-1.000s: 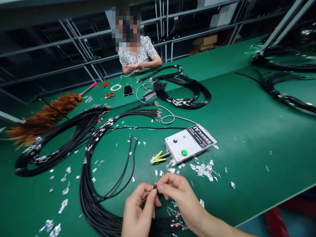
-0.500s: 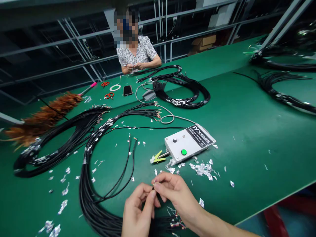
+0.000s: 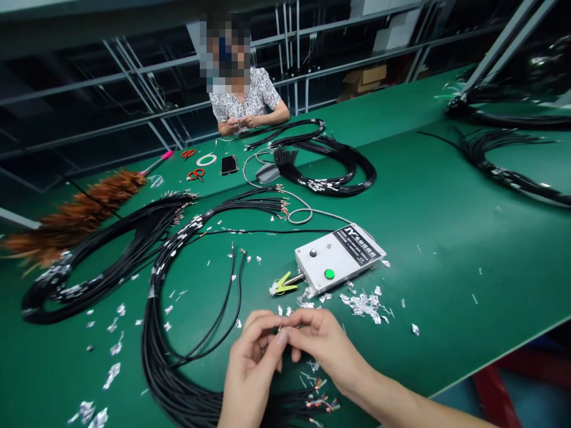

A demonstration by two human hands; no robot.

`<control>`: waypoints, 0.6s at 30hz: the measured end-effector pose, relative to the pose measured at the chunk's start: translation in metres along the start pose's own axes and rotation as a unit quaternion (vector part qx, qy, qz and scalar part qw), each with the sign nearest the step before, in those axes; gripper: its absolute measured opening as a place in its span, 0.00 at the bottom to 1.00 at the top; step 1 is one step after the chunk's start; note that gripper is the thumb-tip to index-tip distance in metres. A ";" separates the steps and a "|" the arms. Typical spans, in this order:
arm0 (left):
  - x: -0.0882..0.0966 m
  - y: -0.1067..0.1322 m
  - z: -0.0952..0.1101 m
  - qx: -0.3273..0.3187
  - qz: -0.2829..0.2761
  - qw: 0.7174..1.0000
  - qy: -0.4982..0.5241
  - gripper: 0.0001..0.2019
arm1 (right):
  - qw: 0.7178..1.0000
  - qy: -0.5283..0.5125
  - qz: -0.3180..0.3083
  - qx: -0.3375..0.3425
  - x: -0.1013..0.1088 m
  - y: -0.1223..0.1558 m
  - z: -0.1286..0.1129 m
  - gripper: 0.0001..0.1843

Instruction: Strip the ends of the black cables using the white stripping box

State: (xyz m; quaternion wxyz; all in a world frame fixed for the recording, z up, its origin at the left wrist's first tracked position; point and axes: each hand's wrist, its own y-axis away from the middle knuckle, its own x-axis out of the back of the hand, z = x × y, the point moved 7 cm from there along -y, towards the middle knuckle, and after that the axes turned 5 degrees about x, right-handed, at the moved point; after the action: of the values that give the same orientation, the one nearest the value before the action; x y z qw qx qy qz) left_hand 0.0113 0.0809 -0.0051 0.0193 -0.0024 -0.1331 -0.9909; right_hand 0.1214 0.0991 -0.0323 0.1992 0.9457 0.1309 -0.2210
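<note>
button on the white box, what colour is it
Bright green; the button shows in the head view.

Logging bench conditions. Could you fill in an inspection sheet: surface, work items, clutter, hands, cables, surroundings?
Surface: green tabletop, littered.
Work items: wire end, mostly hidden; white control box with green button beyond.
Clutter: silvery scraps near the control box, others at left.
Hands: left hand and right hand together, fingertips pinching the wire end.
Cables: black cable bundle beside the left hand; another coil farther back.
Surroundings: co-worker across the tabletop; cardboard box behind.
</note>
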 end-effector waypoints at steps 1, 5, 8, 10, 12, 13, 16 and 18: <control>0.002 -0.001 -0.002 0.005 0.017 1.000 0.016 0.10 | 1.000 0.006 -0.008 -0.002 -0.001 0.000 0.000 0.21; 0.010 0.002 -0.013 0.019 0.071 0.996 0.045 0.10 | 0.997 0.061 -0.050 0.025 -0.005 0.000 -0.006 0.17; 0.012 0.007 -0.012 -0.045 0.067 0.996 -0.045 0.07 | 0.977 0.183 -0.036 0.104 -0.002 0.000 -0.016 0.09; 0.010 0.010 -0.008 -0.105 0.060 0.985 -0.125 0.07 | 0.946 0.278 -0.025 0.163 0.000 0.001 -0.024 0.06; 0.010 0.010 -0.006 -0.144 0.069 0.973 -0.167 0.07 | 0.915 0.345 -0.030 0.208 0.001 0.004 -0.030 0.07; 0.011 0.010 -0.006 -0.150 0.077 0.971 -0.171 0.06 | 0.899 0.373 -0.033 0.229 0.002 0.006 -0.034 0.08; 0.014 0.006 -0.006 -0.145 0.105 0.971 -0.158 0.05 | 0.819 0.480 -0.037 0.312 -0.001 0.014 -0.048 0.07; 0.014 0.004 -0.006 -0.139 0.108 0.973 -0.153 0.04 | 0.737 0.569 -0.041 0.363 -0.007 0.018 -0.057 0.08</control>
State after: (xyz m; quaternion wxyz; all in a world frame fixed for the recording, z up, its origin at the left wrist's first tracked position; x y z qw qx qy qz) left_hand -0.0025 0.0750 -0.0102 0.1048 -0.1711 0.0052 -0.9797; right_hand 0.1420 0.1066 0.0235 -0.2802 0.8895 0.1678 0.3195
